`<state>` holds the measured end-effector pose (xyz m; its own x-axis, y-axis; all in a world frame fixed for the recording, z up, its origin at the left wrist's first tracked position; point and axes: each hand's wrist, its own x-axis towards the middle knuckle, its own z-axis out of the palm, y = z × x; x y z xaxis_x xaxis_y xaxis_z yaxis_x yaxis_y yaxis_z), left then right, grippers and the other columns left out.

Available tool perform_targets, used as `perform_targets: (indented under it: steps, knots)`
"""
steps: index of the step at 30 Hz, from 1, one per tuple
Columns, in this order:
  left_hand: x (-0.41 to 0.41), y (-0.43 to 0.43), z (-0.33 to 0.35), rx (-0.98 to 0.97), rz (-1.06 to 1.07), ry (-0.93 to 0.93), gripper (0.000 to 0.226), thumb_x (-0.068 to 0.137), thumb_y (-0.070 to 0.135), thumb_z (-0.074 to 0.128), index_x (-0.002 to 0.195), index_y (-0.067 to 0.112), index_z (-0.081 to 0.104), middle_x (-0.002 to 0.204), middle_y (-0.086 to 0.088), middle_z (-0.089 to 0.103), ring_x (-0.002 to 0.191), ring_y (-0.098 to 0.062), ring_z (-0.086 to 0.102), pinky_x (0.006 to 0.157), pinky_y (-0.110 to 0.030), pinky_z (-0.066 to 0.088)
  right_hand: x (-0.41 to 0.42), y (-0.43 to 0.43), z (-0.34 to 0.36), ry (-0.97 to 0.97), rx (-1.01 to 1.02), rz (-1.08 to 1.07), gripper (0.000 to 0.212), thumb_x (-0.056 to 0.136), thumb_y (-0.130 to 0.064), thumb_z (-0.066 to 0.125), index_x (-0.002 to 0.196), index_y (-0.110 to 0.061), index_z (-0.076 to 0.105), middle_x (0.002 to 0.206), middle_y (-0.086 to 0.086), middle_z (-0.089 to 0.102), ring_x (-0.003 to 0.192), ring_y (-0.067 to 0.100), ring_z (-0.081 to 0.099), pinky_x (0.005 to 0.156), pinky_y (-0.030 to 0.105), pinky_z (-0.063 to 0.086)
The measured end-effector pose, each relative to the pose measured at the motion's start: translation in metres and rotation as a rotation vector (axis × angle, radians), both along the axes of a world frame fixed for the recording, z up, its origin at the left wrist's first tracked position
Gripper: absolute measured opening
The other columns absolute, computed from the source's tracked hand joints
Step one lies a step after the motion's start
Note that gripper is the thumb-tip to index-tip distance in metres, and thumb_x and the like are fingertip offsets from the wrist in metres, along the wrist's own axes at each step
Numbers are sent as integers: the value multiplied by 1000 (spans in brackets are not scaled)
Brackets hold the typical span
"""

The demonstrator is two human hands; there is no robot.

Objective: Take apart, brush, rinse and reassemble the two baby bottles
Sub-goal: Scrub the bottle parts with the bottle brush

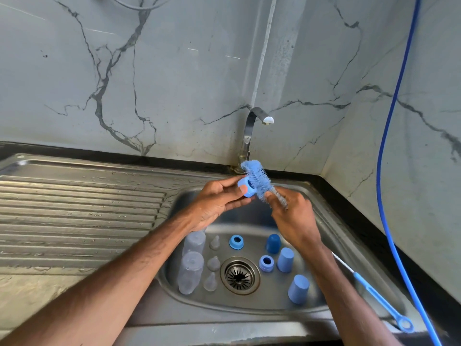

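Over the sink, my left hand (219, 198) pinches a blue screw ring (245, 188). My right hand (294, 216) grips the wire stem of a blue bottle brush (257, 179), and its bristles push through the ring. The brush's long blue handle (381, 300) trails past my right forearm. In the basin (324, 216) lie two clear bottles (192, 260), three clear teats (213, 264), two more blue rings (236, 242) and three blue caps (285, 259).
A steel tap (252, 126) stands at the back of the basin, with no water running. The round drain (240, 274) sits mid-basin. A wet ribbed draining board (79, 208) spreads to the left. A blue hose (391, 151) hangs down the right wall.
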<state>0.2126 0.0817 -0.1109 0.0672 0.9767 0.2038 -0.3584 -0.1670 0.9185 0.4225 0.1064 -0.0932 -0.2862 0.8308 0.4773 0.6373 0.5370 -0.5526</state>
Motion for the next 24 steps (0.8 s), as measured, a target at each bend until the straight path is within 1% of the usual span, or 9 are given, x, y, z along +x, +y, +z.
perform_targets:
  steps: [4, 8, 12, 14, 16, 19, 20, 22, 24]
  knots:
    - [3, 2, -7, 0, 51, 20, 38, 92, 15, 68, 128, 4, 66, 124, -15, 73, 119, -30, 68, 95, -30, 58, -1, -8, -6, -29, -11, 121, 22, 104, -43, 55, 92, -29, 67, 65, -4, 60, 61, 22, 60, 57, 41, 52]
    - [2, 4, -8, -1, 1, 43, 39, 99, 9, 62, 137, 0, 59, 129, -16, 69, 122, -29, 66, 102, -35, 55, 3, 4, -6, -10, -13, 44, 21, 104, -41, 57, 85, -37, 62, 62, -7, 58, 60, 21, 59, 59, 39, 52]
    - [-4, 5, -13, 10, 88, 159, 37, 95, 4, 66, 133, 2, 63, 123, -13, 73, 119, -30, 68, 101, -34, 56, 1, -4, -13, -58, 19, 143, 27, 104, -43, 55, 78, -49, 59, 62, -14, 58, 55, 14, 53, 53, 34, 46]
    - [-5, 3, -12, 31, 88, 255, 45, 93, 1, 69, 137, 5, 60, 123, -11, 74, 115, -26, 70, 99, -33, 57, 3, 5, -14, -65, -22, 74, 22, 104, -42, 56, 84, -40, 64, 63, -11, 61, 58, 15, 58, 54, 35, 48]
    - [-4, 2, -12, 32, 107, 309, 49, 90, -2, 72, 137, 3, 59, 122, -11, 74, 113, -23, 71, 98, -31, 57, 7, 10, -18, -65, -22, 59, 22, 103, -42, 57, 84, -34, 64, 61, -11, 59, 54, 10, 54, 52, 32, 44]
    - [-9, 3, -11, 21, 176, 378, 41, 86, -2, 76, 127, -2, 66, 121, -14, 74, 112, -21, 71, 101, -31, 55, 5, 4, -20, -48, -37, 191, 13, 101, -44, 60, 99, -41, 72, 62, -23, 59, 52, 4, 52, 54, 22, 41]
    - [-11, 3, -11, 25, 174, 393, 43, 86, -2, 76, 127, -2, 66, 122, -13, 74, 113, -20, 71, 101, -30, 55, 4, 5, -20, -54, -51, 180, 14, 101, -45, 59, 100, -41, 72, 64, -23, 61, 54, 4, 55, 54, 25, 44]
    - [-11, 0, -8, 40, 150, 422, 50, 85, -2, 77, 134, 0, 63, 124, -10, 73, 115, -17, 70, 101, -27, 54, 4, 10, -17, -74, -69, 78, 20, 102, -47, 57, 91, -35, 69, 64, -12, 64, 55, 10, 58, 54, 40, 52]
    - [-9, 1, -9, 35, 163, 452, 51, 84, -1, 79, 133, 0, 64, 123, -9, 73, 114, -16, 70, 103, -29, 53, 7, 11, -19, -81, -58, 84, 20, 102, -45, 57, 89, -34, 68, 64, -7, 62, 53, 11, 55, 53, 44, 52]
